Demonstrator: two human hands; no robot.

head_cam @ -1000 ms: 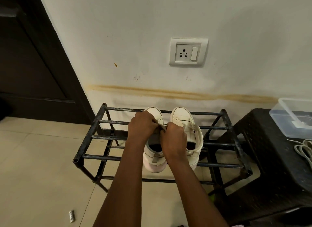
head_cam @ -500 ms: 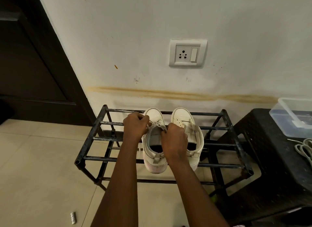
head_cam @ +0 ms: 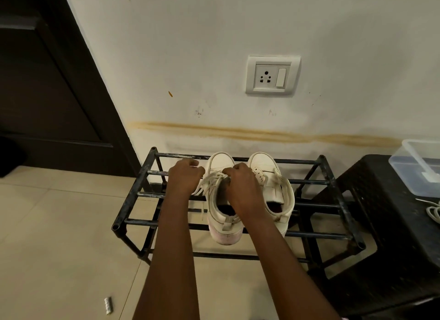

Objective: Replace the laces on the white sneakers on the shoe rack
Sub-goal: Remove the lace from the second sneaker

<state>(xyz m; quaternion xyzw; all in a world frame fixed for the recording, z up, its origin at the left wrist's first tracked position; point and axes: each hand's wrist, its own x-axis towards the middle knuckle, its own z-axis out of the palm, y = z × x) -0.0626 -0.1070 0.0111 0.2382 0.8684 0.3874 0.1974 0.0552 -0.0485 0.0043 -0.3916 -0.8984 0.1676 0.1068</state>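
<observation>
On rack (head_cam: 134, 188), left hand (head_cam: 184, 179) gripping lace (head_cam: 209, 180), right hand (head_cam: 242, 188) pinching it; contact hidden

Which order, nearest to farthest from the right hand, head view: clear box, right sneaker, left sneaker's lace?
1. lace: pinched by the right hand, over the left sneaker.
2. right sneaker: just right of that hand, on the shoe rack.
3. clear box: far right, on the dark stool.
</observation>
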